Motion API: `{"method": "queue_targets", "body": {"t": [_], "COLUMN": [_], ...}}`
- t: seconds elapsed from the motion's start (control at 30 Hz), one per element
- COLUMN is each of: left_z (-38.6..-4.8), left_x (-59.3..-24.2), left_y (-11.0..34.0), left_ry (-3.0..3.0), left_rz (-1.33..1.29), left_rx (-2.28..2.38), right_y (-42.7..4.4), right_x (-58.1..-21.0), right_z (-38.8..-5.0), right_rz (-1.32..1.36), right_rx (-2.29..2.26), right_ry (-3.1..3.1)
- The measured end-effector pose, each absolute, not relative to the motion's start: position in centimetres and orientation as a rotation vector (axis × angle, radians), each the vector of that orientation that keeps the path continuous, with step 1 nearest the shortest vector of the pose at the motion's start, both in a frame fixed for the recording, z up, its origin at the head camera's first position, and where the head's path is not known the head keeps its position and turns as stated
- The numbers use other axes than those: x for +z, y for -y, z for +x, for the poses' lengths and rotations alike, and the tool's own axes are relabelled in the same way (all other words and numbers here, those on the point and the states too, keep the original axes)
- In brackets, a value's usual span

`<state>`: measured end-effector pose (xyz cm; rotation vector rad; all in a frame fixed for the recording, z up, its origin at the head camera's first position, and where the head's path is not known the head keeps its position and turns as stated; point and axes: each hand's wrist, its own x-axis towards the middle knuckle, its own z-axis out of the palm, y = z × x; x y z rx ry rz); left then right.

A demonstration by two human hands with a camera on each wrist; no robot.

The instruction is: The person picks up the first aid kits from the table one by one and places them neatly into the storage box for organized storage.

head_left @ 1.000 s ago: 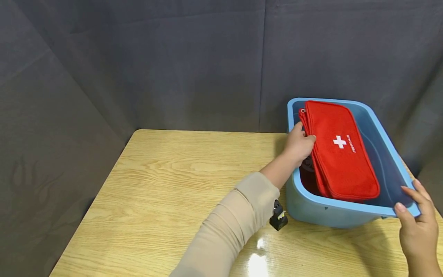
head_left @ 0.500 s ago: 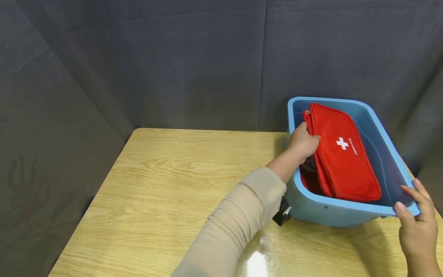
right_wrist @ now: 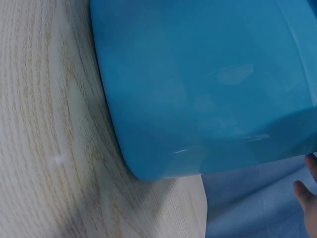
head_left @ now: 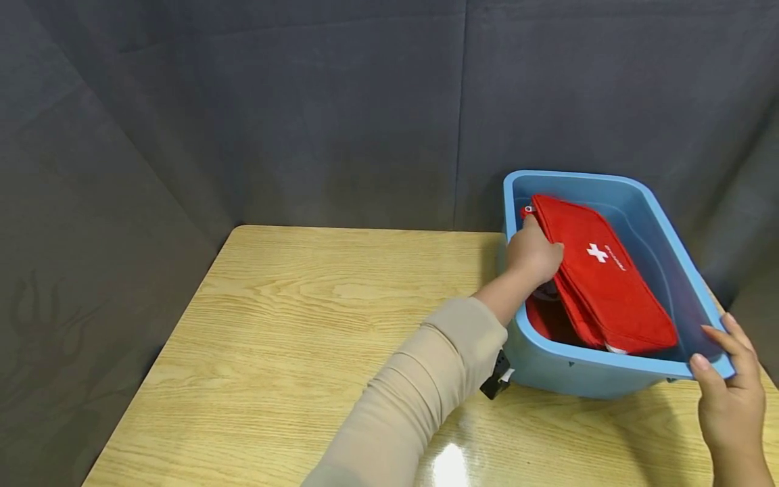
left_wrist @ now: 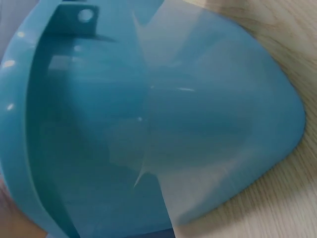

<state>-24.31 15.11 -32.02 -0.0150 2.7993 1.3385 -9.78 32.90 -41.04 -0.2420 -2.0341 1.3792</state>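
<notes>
A red first-aid pouch [head_left: 608,284] with a white cross lies tilted in the blue plastic bin [head_left: 615,368], its zip pull at the far left corner. My left hand [head_left: 534,253] reaches over the bin's left rim and grips the pouch's left edge; the fingertips are hidden. At the bin's near right corner, my right hand [head_left: 733,385] holds the rim between thumb and fingers. The left wrist view is filled by the outer wall of the bin [left_wrist: 198,119]. In the right wrist view, fingers of the right hand [right_wrist: 308,196] show beside the bin.
Below the pouch, a red surface and a dark item [head_left: 548,291] show partly inside the bin. The bin stands at the right of a wooden table [head_left: 316,325]. Dark grey cloth [head_left: 341,122] hangs behind and at both sides.
The pouch has dropped slightly lower and shifted in the bin, its far end now nearer to me. My left hand has moved slightly right with it. The right hand stays on the rim.
</notes>
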Motion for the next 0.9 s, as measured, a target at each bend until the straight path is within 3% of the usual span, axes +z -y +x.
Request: {"method": "queue_targets", "body": {"t": [0.17, 0.3, 0.57, 0.87, 0.9], "left_z": [-23.8, -23.3, -22.7, -22.7, -22.7], "left_x": [-32.2, -32.5, -34.0, -35.7, -35.9], "left_y": [-14.6, -13.5, -10.1, -6.7, -6.4], "left_ry": [-2.988, -3.074, -2.906, -2.725, -2.708], "left_rz": [0.074, 0.288, 0.571, 0.509, 0.493], "left_rx": [1.237, 1.148, 1.422, 1.371, 1.334], "right_y": [-32.8, -32.9, -33.0, -33.2, -34.6], "right_x": [-41.1, -41.1, -40.8, -40.7, -42.0], "right_z": [-10.0, -10.0, -9.6, -9.9, -10.4], "right_rz": [-0.235, -0.231, -0.222, -0.251, -0.235], "right_rx": [1.381, 1.356, 1.374, 1.319, 1.283], "right_ry": [2.055, 2.072, 2.068, 2.099, 2.118]}}
